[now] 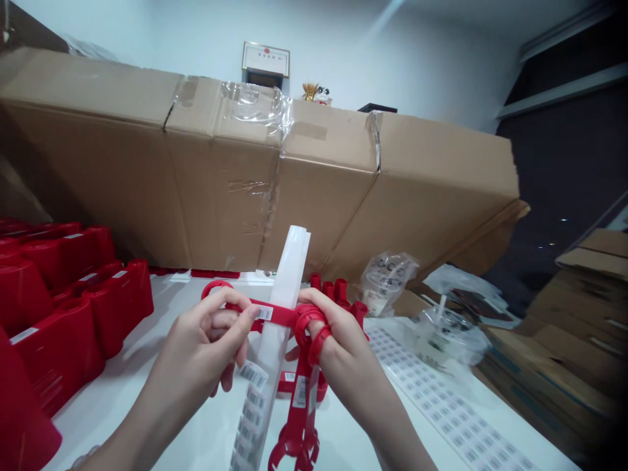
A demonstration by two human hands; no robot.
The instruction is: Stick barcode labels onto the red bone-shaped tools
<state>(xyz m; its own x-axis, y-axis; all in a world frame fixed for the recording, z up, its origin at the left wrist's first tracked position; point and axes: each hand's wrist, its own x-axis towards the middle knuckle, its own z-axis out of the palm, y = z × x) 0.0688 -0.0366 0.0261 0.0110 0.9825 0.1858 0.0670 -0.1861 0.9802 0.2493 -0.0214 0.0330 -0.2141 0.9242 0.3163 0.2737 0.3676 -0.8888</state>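
Note:
A flat red plastic strip with ring ends [282, 316] spans between my hands. My left hand [216, 333] is closed on its left part, thumb at the edge of a white barcode label [265, 313] on it. My right hand [338, 327] is closed around the right end, with red rings at its thumb. More red ringed strips [299, 418], some with labels, hang below that hand. A long curled sheet of barcode labels [267, 353] stands behind the strip, between the hands; whether my right fingers grip it too is hidden.
Red curved pieces with labels [93, 314] are stacked on the left of the white table [161, 392]. Large cardboard boxes [220, 190] wall off the back. At right lie a label sheet [441, 405], a bagged cup [439, 333] and another bagged cup [385, 288]. Small red tubes [338, 291] lie behind my right hand.

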